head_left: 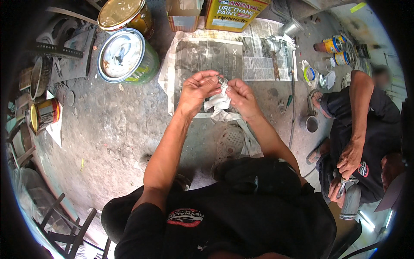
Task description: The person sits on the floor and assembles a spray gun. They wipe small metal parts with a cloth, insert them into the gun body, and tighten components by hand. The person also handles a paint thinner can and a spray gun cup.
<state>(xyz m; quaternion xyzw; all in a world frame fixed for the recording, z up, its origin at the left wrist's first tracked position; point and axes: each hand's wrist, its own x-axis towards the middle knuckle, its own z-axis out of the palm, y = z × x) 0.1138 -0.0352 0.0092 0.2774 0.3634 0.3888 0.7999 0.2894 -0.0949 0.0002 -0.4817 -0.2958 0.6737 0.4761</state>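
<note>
We are holding a small metal part (222,80) up between our two hands, above the near edge of the newspaper sheets (263,52) that are lying on the floor. The thumb and fingers of our left hand (200,90) are pinching the part from the left side. The fingers of our right hand (241,97) are closing together on a white cloth (219,102), pressing its top against the part, while the rest is hanging down on the near side. We cannot tell the part's exact shape, since fingers and cloth are partly covering it.

On the far right of the paper, a spray gun (282,41) is lying near a flat, rusty tool (275,64). At the far side, a yellow rectangular tin (233,17) is standing, and to the left of the sheets a green paint can (125,56) is standing on the floor. To our right, we are seeing a co-worker (366,129) sitting low, both hands holding a device with a grey cylinder (350,200).
</note>
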